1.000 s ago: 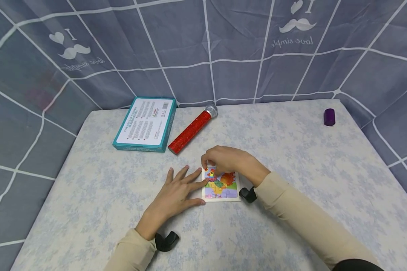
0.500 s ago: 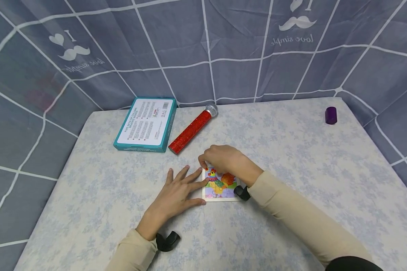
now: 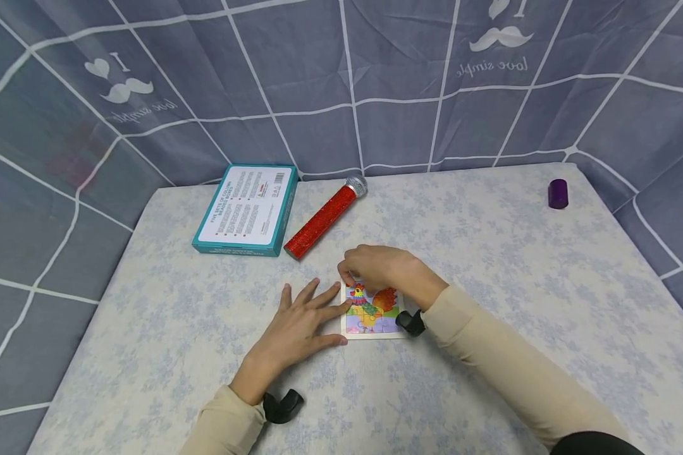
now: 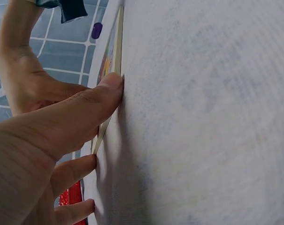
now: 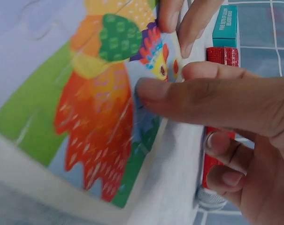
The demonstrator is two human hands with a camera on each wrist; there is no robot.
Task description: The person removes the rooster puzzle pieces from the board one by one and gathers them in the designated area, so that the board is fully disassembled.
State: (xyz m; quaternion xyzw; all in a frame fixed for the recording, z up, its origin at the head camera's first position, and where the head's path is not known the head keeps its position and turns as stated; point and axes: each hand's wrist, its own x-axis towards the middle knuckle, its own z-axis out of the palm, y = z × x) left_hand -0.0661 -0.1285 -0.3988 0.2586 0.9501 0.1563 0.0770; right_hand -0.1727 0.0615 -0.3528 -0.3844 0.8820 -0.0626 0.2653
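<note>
A small square jigsaw puzzle [image 3: 374, 318] with a colourful rooster and a pale border lies on the table. My left hand [image 3: 294, 332] is spread at its left side, thumb tip at the near left corner and index fingertip over the left border. In the left wrist view the thumb [image 4: 111, 82] touches the puzzle board's edge [image 4: 118, 42]. Over the far part of the puzzle arches my right hand [image 3: 378, 265]. Its thumb [image 5: 153, 89] rests on the picture by the rooster's head, and its index fingertip is near a red spot at the border. I cannot tell whether they pinch a piece.
Beyond the hands lies a red glittery microphone [image 3: 321, 221] with a silver head. Left of it is a teal and white box [image 3: 245, 205]. A purple cylinder [image 3: 558, 194] stands at the far right. Grey-blue curtains [image 3: 398, 126] border the table.
My right fingertips have shifted slightly over the puzzle's far left corner, hiding the red spot there in the head view. The left hand stays in place.
</note>
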